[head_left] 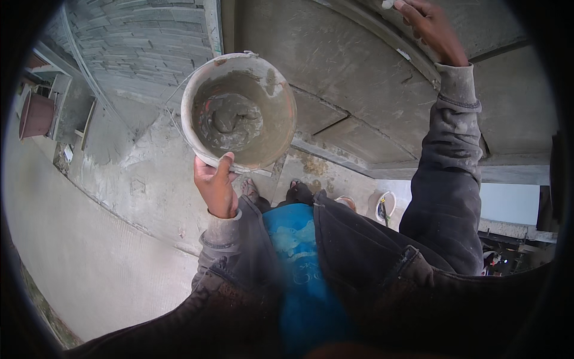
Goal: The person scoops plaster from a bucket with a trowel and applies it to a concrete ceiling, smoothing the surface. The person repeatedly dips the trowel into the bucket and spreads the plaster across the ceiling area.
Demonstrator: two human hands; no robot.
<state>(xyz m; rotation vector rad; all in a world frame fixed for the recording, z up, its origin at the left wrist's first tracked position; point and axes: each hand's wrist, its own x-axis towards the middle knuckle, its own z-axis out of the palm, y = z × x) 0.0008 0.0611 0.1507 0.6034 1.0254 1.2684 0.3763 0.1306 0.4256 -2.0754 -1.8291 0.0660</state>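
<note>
My left hand (216, 186) grips the near rim of a whitish, mortar-smeared bucket (276, 134), its thumb lying over the edge. Wet grey mortar (236, 122) coats the inside and lies lumped at the bottom. The thin wire handle (173, 113) hangs down on the bucket's left side. My right arm reaches up to the far right, where my right hand (431, 27) is closed in front of the grey plastered wall (341, 66). A small whitish piece (388, 4) shows at its fingertips; the picture's top edge cuts it off, so its kind cannot be told.
A ledge (335, 152) runs along the wall's foot. On the floor near my feet stand a white bucket (393, 202) with a tool in it and a smaller container (345, 202). Far left are a reddish pot (39, 115) and a stone-clad surface (143, 45).
</note>
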